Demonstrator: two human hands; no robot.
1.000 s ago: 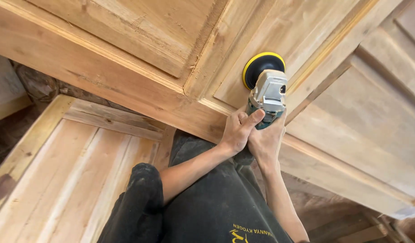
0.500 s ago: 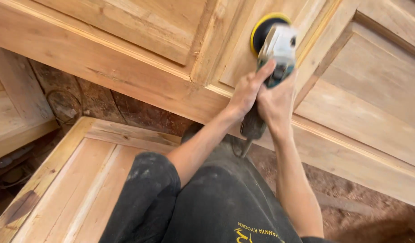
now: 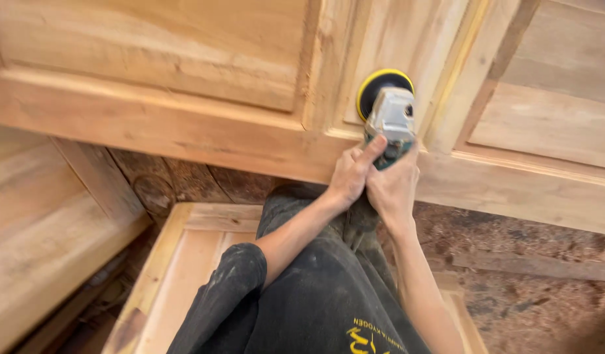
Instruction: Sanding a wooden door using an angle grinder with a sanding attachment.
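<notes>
Head view: both hands clamped on sander, disc against door panel

Head camera looks down past a black dusty garment (image 3: pixel 315 295) with yellow print at the hem.

- Tool: grey-and-teal handheld power sander (image 3: pixel 390 124) with a round black pad rimmed in yellow (image 3: pixel 383 88). Pad sits against a narrow recessed panel of the unfinished pale wooden panelled door (image 3: pixel 184 124), just right of the door's vertical centre stile and just above its bottom rail.
- Left hand (image 3: pixel 350 176): wrapped around the sander's rear body from the left, thumb stretched up along the teal housing. Closed on the tool.
- Right hand (image 3: pixel 391 190): gripping the same rear body from the right and below, fingers curled shut round it. Touches the left hand.
- Both forearms bare, running up from the bottom of the frame to the tool.
- Below the door's bottom rail: dark rough bark-like surface (image 3: pixel 204 180) and reddish sawdust-covered ground (image 3: pixel 512 262) to the right.
- Below and left of the door: second pale wooden panelled frame (image 3: pixel 178 262) lying flat, partly under the garment.
- Far left of the door: another slab of light raw timber (image 3: pixel 40 223), slanted, blurred.

Can't tell whether the pad is spinning.
</notes>
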